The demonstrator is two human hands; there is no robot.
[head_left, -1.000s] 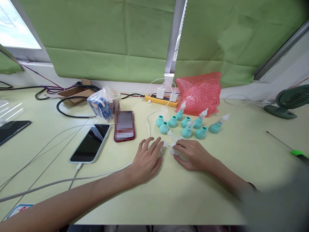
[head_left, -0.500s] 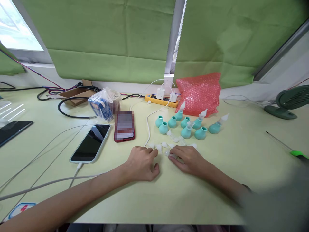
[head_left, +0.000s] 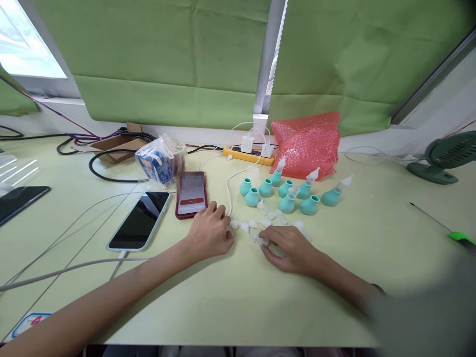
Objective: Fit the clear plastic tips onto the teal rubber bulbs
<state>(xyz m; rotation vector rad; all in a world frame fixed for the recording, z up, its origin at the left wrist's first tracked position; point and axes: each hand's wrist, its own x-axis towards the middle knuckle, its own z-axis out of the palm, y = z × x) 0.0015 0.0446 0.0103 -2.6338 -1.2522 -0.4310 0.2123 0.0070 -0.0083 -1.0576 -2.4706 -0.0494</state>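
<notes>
With the red phone (head_left: 191,196) and white cable (head_left: 229,196) crowding my curled left hand (head_left: 209,232), my right hand (head_left: 290,249) curves thumb and fingertips about a clear piece (head_left: 263,241) before the teal bulbs (head_left: 309,205) and red bubble-wrap bag (head_left: 308,144) — whether either hand grips anything, I can't tell.

A grey post (head_left: 270,54) stands upright between two green blinds; the left blind (head_left: 156,54) and the right blind (head_left: 357,59) both hang close beside it. Daylight shows along the post's right edge. Well left of the post, a bare window pane (head_left: 26,44) glows white. Far right of it, a dark frame (head_left: 427,74) slants down against a white wall (head_left: 453,89). Below the post spreads a pale yellow-green bench (head_left: 316,307).
</notes>
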